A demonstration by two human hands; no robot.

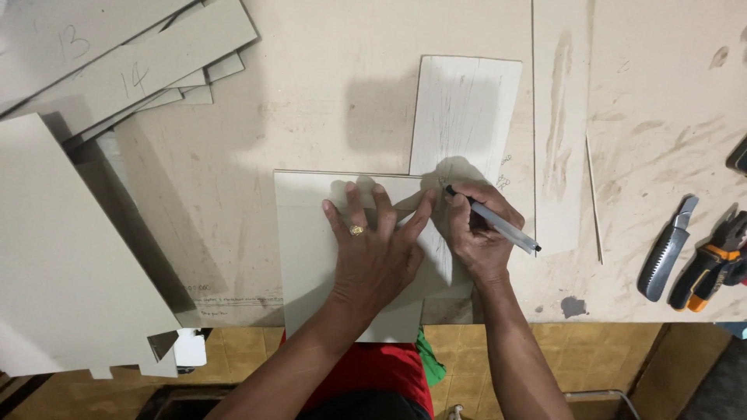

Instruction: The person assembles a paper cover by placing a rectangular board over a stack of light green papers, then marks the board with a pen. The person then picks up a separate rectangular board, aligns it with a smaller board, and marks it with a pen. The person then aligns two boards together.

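Observation:
My left hand [376,246] lies flat, fingers spread, on a grey cardboard sheet [307,257] that overhangs the table's near edge; a gold ring is on one finger. My right hand [476,233] grips a grey pen [498,224], its dark tip touching a whitish board [465,117] at the sheet's right edge. The whitish board runs from under the grey sheet toward the far side of the table.
A stack of grey cardboard panels [117,62] lies at the far left, and a large panel [62,257] overhangs the left edge. A folding saw [666,253] and orange-handled pliers [708,268] lie at the right. The worktable [311,101] is stained; tiled floor shows below.

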